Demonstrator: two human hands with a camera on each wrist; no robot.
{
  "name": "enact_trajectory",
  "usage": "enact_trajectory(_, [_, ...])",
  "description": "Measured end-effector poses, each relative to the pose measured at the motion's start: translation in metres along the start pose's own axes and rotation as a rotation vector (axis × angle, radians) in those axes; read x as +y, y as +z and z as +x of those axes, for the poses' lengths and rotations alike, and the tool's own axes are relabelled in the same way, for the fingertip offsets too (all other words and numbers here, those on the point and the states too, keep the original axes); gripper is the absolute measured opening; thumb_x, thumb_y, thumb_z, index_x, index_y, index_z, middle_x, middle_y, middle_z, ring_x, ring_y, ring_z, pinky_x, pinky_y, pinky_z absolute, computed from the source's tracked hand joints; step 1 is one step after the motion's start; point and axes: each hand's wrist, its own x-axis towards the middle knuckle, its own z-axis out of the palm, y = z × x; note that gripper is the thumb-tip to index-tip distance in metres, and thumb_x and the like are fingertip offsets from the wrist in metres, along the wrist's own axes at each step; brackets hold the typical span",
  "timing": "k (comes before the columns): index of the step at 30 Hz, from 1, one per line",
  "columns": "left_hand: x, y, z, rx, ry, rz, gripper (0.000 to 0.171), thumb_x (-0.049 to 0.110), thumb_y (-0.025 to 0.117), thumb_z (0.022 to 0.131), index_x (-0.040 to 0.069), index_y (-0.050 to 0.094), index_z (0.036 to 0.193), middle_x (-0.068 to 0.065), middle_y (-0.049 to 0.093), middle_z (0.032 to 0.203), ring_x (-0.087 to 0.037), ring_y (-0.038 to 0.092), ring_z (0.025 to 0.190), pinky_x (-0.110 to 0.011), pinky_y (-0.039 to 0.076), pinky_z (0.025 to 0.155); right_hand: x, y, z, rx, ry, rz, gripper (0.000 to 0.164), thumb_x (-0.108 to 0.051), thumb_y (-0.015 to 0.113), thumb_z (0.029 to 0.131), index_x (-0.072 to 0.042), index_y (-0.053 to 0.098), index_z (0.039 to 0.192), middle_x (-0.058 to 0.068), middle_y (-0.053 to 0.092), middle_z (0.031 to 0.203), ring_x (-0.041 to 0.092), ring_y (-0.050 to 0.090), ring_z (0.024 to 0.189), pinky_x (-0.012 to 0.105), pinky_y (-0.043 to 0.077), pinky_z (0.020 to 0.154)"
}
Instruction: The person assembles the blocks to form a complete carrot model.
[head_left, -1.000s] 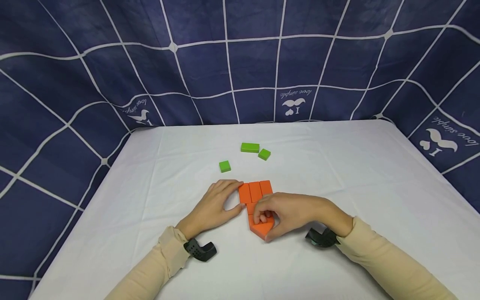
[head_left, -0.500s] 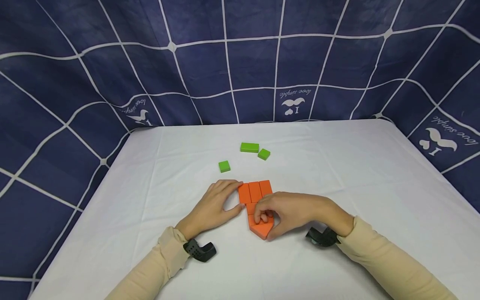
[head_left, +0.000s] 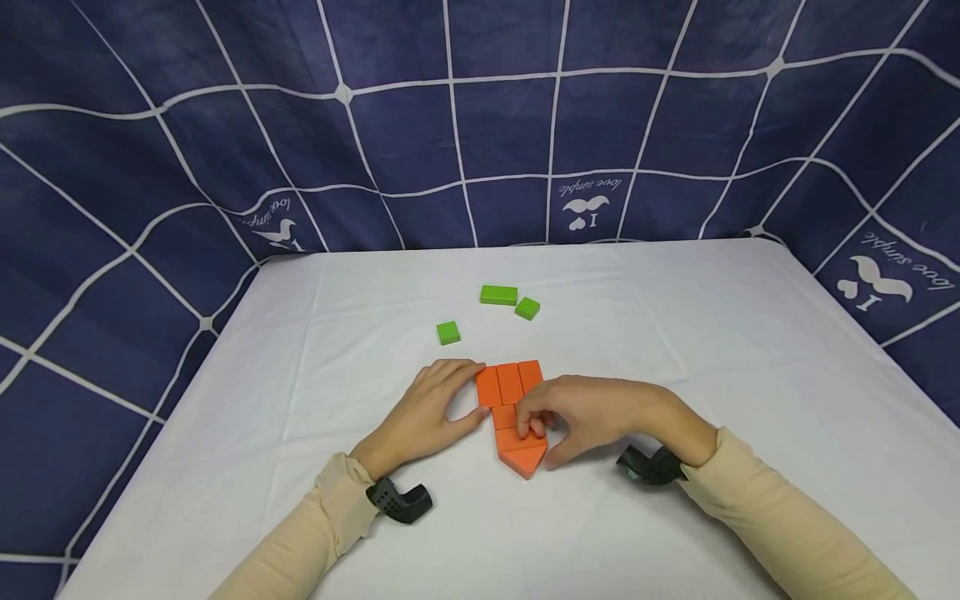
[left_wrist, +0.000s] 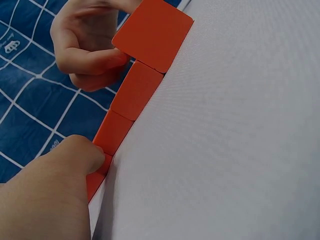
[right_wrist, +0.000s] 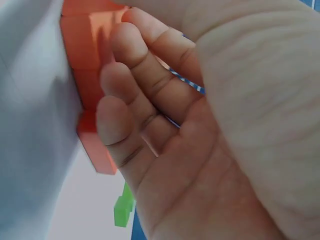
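Several flat orange blocks (head_left: 511, 384) lie joined edge to edge on the white cloth: a row of three upright oblongs at the far end, a narrower stack below them, and a pointed triangular block (head_left: 524, 461) nearest me. At the left side, my left hand (head_left: 429, 408) touches the blocks with forefinger and thumb. My right hand (head_left: 592, 414) hovers over the right side of the stack, fingers loosely bent, thumb apart from the triangular block. In the right wrist view its fingers hold nothing and partly cover the orange blocks.
Beyond the orange shape lie a green oblong block (head_left: 498, 295), a small green block (head_left: 527, 308) beside it, and another small green block (head_left: 448, 332) nearer the left hand. A dark blue curtain (head_left: 405, 150) with white lines borders the table's far edge.
My right hand has lifted slightly and shifted right, its thumb coming away from the triangular block and uncovering more of it. The left hand stays in place.
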Motion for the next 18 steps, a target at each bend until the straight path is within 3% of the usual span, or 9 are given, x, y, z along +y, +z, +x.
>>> enact_trajectory(8, [0.001,-0.001,0.000,-0.007,-0.007,0.004,0.060,0.040,0.071,0.095,0.011,0.057,0.145,-0.003,0.059,0.143,-0.021,0.050,0.135,-0.047,0.039,0.114,0.007,-0.016,-0.008,0.051,0.066,-0.008,0.032,-0.003,0.071,0.089,-0.018,0.068,0.117,-0.009,0.065,0.100,0.012,0.059,0.090,0.027,0.052,0.078])
enact_trajectory(12, [0.000,-0.001,0.000,-0.008,-0.008,0.008,0.060,0.040,0.071,0.095,0.011,0.057,0.145,-0.003,0.058,0.143,-0.022,0.050,0.135,-0.047,0.039,0.114,0.014,-0.022,-0.006,0.138,0.073,-0.055,0.025,-0.008,0.068,0.093,-0.015,0.069,0.117,-0.010,0.065,0.099,0.013,0.058,0.085,0.027,0.052,0.074])
enact_trajectory(18, [-0.001,0.000,0.000,-0.002,-0.001,0.009,0.060,0.040,0.071,0.095,0.011,0.056,0.145,-0.003,0.059,0.142,-0.022,0.051,0.135,-0.046,0.039,0.115,0.029,-0.028,0.001,0.286,0.111,-0.115,0.027,-0.011,0.068,0.094,-0.012,0.071,0.121,-0.005,0.069,0.105,0.015,0.060,0.087,0.027,0.053,0.074])
